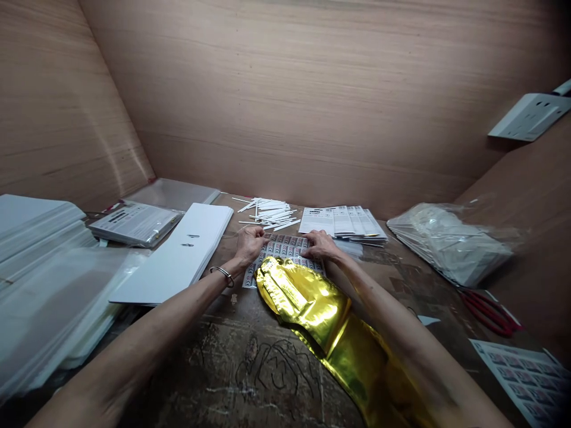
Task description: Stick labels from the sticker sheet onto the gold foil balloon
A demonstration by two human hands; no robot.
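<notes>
A sheet of small printed stickers (285, 246) lies flat on the worn tabletop in front of me. My left hand (250, 242) rests on the sheet's left edge with fingers curled, pinching at it; a metal bangle sits on that wrist. My right hand (317, 245) presses its bent fingers on the sheet's right edge. A shiny gold foil piece (312, 309) lies between my forearms, its tip overlapping the sheet's near edge.
Loose white strips (267, 213) and a fan of printed cards (343, 221) lie behind the sheet. White boards (178, 255) and clear sleeves are stacked left. A plastic bag of packets (446, 241), red scissors (488, 312) and another sticker sheet (526, 377) are on the right. Wooden walls enclose the desk.
</notes>
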